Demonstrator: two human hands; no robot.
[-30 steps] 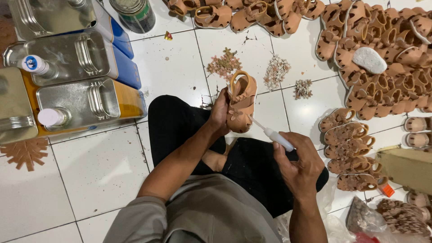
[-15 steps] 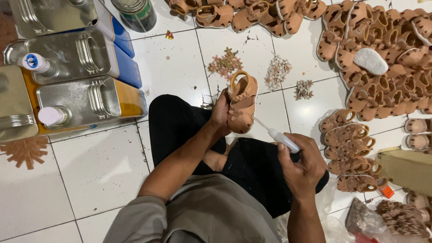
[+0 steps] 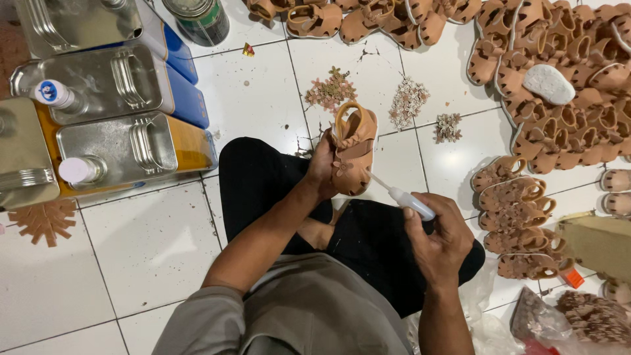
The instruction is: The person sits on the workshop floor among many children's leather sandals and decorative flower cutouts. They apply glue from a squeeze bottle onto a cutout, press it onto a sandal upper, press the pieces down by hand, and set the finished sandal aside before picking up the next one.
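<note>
I sit cross-legged on a white tiled floor. My left hand (image 3: 323,165) grips a small tan child's sandal (image 3: 353,148) by its side and holds it up above my knee. A small flower ornament sits on the sandal's front strap. My right hand (image 3: 440,240) is closed around a small white squeeze bottle (image 3: 409,200) with a thin nozzle. The nozzle tip points at the lower right edge of the sandal, close to or touching it.
Several metal cans (image 3: 118,148) and a round tin (image 3: 198,20) stand at the left. Three small heaps of flower ornaments (image 3: 334,89) lie ahead. Rows of tan sandals (image 3: 516,197) and a big pile (image 3: 565,85) fill the right. Plastic bags lie at lower right.
The right hand has brought the bottle's nozzle in closer to the sandal. The sandal in the left hand has barely moved.
</note>
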